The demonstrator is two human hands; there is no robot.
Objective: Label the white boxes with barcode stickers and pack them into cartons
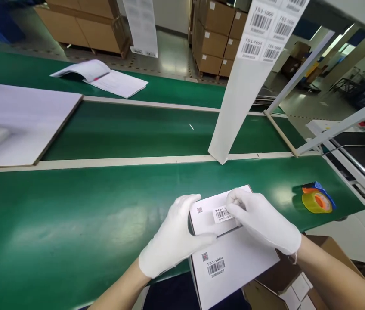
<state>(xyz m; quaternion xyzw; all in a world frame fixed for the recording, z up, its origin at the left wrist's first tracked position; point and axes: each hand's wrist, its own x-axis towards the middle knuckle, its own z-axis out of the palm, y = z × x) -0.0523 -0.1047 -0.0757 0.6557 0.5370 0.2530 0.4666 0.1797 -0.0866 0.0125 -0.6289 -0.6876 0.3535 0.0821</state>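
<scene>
Two white boxes at the near edge of the worktop (114, 224), right of its middle. Upper box (207, 220) lies across the head of the lower box (243, 258); the lower one juts past the near edge, over the wearer's lap. What bears its near end is hidden from this angle.

Left hand (177, 237), white-gloved: half-curled round the upper box's left end, fingers at the far corner, thumb along the seam between boxes. Right hand (256, 217), also gloved: thumb and fingertips pinched close on the right end of a barcode label (221, 215) on the upper box's top. Fingers cover that end; whether it is fully stuck, I can't say.

Risks, as judged. Label could set crooked or crease if the pinch drags sideways; glove fabric might catch the adhesive and lift the corner. Upper box could slide should the left thumb ease, shifting the label with it. Lower box looks the likelier to tip, given its overhang; an open carton (329, 252) stands below the near edge, to the right. Hanging label strip (230, 112) dangles just beyond the boxes: a forward reach could snag it. Tape rolls (308, 202) by the right end, well apart, little threat.
</scene>
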